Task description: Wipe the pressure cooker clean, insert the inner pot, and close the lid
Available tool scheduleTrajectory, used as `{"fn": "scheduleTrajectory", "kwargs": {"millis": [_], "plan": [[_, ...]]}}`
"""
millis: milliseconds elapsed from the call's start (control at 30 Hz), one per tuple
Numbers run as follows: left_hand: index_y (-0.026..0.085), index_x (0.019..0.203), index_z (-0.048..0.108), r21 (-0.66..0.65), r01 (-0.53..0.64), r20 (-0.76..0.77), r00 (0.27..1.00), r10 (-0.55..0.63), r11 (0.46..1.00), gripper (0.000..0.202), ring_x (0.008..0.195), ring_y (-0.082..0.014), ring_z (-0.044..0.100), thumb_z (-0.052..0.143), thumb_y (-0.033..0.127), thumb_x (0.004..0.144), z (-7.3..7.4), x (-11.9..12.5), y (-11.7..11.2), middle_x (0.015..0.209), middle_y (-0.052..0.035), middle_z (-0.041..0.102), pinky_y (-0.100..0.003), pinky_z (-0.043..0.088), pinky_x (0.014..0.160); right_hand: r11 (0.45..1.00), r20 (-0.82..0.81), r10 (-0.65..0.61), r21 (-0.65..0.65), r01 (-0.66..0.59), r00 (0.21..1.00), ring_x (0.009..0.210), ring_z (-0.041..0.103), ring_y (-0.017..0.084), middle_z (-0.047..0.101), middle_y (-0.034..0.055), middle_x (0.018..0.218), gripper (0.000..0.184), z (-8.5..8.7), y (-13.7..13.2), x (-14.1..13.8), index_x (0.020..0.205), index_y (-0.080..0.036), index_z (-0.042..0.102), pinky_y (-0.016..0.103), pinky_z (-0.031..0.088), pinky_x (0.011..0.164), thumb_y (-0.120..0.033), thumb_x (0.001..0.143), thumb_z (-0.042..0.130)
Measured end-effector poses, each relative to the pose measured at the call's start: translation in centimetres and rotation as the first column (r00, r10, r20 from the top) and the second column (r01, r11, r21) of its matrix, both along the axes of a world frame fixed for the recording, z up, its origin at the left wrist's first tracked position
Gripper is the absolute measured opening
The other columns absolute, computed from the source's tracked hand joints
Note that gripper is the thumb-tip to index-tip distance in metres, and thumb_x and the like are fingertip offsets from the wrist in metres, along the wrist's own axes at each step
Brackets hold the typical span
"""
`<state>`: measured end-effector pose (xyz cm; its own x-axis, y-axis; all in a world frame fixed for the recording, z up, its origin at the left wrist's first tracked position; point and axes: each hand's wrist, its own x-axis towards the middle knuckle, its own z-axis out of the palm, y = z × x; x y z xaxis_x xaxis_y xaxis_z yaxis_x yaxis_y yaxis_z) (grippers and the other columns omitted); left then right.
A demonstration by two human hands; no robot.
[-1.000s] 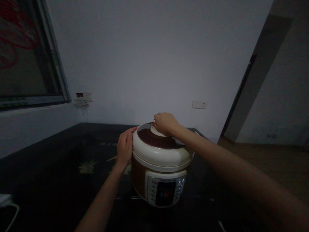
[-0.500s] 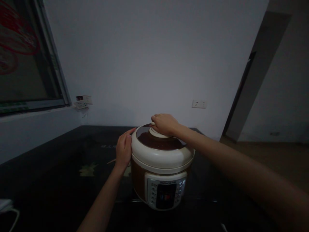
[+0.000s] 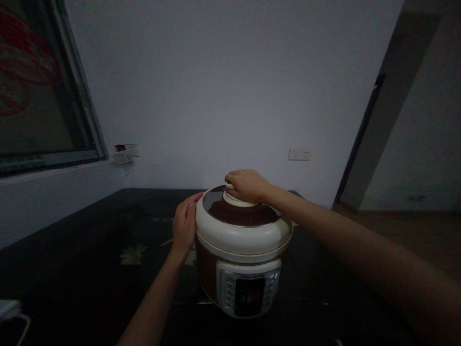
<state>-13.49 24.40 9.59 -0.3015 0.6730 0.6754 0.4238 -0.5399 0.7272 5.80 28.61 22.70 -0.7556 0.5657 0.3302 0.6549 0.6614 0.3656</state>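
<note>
A round electric pressure cooker (image 3: 207,274) with a brown body stands upright on a black tabletop. Its cream lid (image 3: 245,238) has a dark red-brown top, and the control panel (image 3: 249,294) faces me. My right hand (image 3: 247,185) is wrapped round the cream lid handle (image 3: 239,201), its fingers closed and partly hidden. Against the left side of the lid's rim lies my left hand (image 3: 185,223), fingers stretched out along it and palm facing the cooker. The lid looks seated on the body.
The black tabletop (image 3: 90,269) has a pale leaf-like pattern and reaches back to a plain wall (image 3: 216,96). Wall sockets (image 3: 298,154) sit behind the cooker, with more sockets (image 3: 124,156) at the left by a window (image 3: 32,96). A white object with a cord (image 3: 10,307) lies near left.
The view has shifted very slightly. Both hands keep their places on the cooker, with no clear movement of the lid.
</note>
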Motion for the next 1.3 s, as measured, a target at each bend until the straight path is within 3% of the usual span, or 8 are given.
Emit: {"fn": "scheduleTrajectory", "kwargs": {"millis": [500, 633, 767, 900, 1033, 1133, 1233, 1300], "plan": [[0.022, 0.108, 0.07, -0.033, 0.095, 0.23, 0.969, -0.085, 0.995, 0.036, 0.111, -0.0263, 0.059, 0.049, 0.043, 0.087, -0.1, -0.1, 0.4, 0.118, -0.008, 0.068, -0.041, 0.043, 0.098, 0.989, -0.133, 0.107, -0.089, -0.12, 0.985, 0.098, 0.061, 0.025, 0.067, 0.0128, 0.11, 0.034, -0.4, 0.7, 0.7, 0.114, -0.017, 0.064, 0.033, 0.043, 0.075, -0.041, 0.091, 0.055], [0.02, 0.11, 0.068, -0.057, 0.102, 0.384, 0.921, -0.073, 0.993, 0.037, 0.1, -0.023, 0.062, 0.057, 0.037, 0.079, -0.6, -0.7, 0.9, 0.114, -0.0073, 0.068, -0.034, 0.048, 0.086, 0.927, -0.287, 0.245, -0.212, -0.31, 0.926, 0.1, 0.061, 0.019, 0.066, 0.0101, 0.111, 0.043, 0.2, 1.2, 0.9, 0.129, -0.018, 0.056, 0.031, 0.047, 0.085, -0.034, 0.089, 0.06], [0.018, 0.112, 0.065, -0.079, 0.152, 0.535, 0.84, -0.087, 0.985, 0.043, 0.082, -0.0188, 0.063, 0.059, 0.037, 0.074, -1.3, -0.6, 1.4, 0.104, -0.0066, 0.068, -0.03, 0.048, 0.072, 0.829, -0.618, 0.357, -0.135, -0.542, 0.7, 0.103, 0.061, 0.019, 0.066, 0.0091, 0.111, 0.037, 0.9, 0.2, 2.4, 0.122, -0.019, 0.06, 0.037, 0.047, 0.092, -0.031, 0.088, 0.061], [0.019, 0.112, 0.064, -0.052, 0.184, 0.627, 0.771, -0.112, 0.982, 0.044, 0.082, -0.0172, 0.062, 0.062, 0.038, 0.072, -1.8, 0.3, 1.4, 0.105, -0.0051, 0.068, -0.028, 0.047, 0.07, 0.881, -0.864, 0.317, 0.116, -0.458, 0.392, 0.106, 0.06, 0.019, 0.063, 0.0048, 0.116, 0.029, -0.6, -3.3, 6.5, 0.118, -0.029, 0.061, 0.041, 0.047, 0.096, -0.034, 0.089, 0.06], [0.02, 0.11, 0.066, -0.039, 0.198, 0.672, 0.731, -0.12, 0.98, 0.042, 0.082, -0.0166, 0.061, 0.064, 0.036, 0.07, -1.8, 0.8, 1.4, 0.103, -0.0034, 0.068, -0.027, 0.045, 0.071, 0.969, -0.977, 0.209, 0.214, -0.127, -0.051, 0.109, 0.056, 0.019, 0.06, 0.0027, 0.111, 0.034, -6.5, -6.1, 12.5, 0.118, -0.031, 0.059, 0.04, 0.044, 0.1, -0.036, 0.084, 0.066], [0.021, 0.109, 0.067, -0.037, 0.205, 0.692, 0.711, -0.123, 0.978, 0.043, 0.079, -0.0157, 0.06, 0.064, 0.036, 0.069, -1.8, 0.8, 1.5, 0.099, -0.0016, 0.069, -0.026, 0.044, 0.067, 0.997, -0.911, -0.058, -0.037, -0.06, -0.408, 0.113, 0.053, 0.019, 0.058, -0.0007, 0.109, 0.05, -12.2, -6.7, 15.7, 0.117, -0.033, 0.056, 0.041, 0.038, 0.106, -0.048, 0.073, 0.075], [0.02, 0.103, 0.068, -0.041, 0.197, 0.695, 0.71, -0.114, 0.979, 0.039, 0.077, -0.015, 0.059, 0.064, 0.036, 0.068, -1.9, 0.7, 1.7, 0.094, -0.0004, 0.068, -0.025, 0.043, 0.066, 0.943, -0.851, -0.326, -0.258, -0.212, -0.413, 0.115, 0.055, 0.028, 0.063, 0.0058, 0.11, 0.056, -16.0, -6.7, 16.0, 0.112, -0.028, 0.062, 0.049, 0.043, 0.099, -0.055, 0.066, 0.077], [0.02, 0.1, 0.069, -0.05, 0.193, 0.689, 0.717, -0.106, 0.98, 0.036, 0.075, -0.0151, 0.058, 0.063, 0.035, 0.068, -2.0, 0.7, 1.7, 0.09, -0.0001, 0.068, -0.025, 0.043, 0.065, 0.889, -0.821, -0.432, -0.318, -0.329, -0.373, 0.118, 0.056, 0.03, 0.065, 0.0076, 0.119, 0.053, -16.7, -6.4, 14.7, 0.111, -0.029, 0.065, 0.049, 0.047, 0.094, -0.058, 0.068, 0.075]]}}
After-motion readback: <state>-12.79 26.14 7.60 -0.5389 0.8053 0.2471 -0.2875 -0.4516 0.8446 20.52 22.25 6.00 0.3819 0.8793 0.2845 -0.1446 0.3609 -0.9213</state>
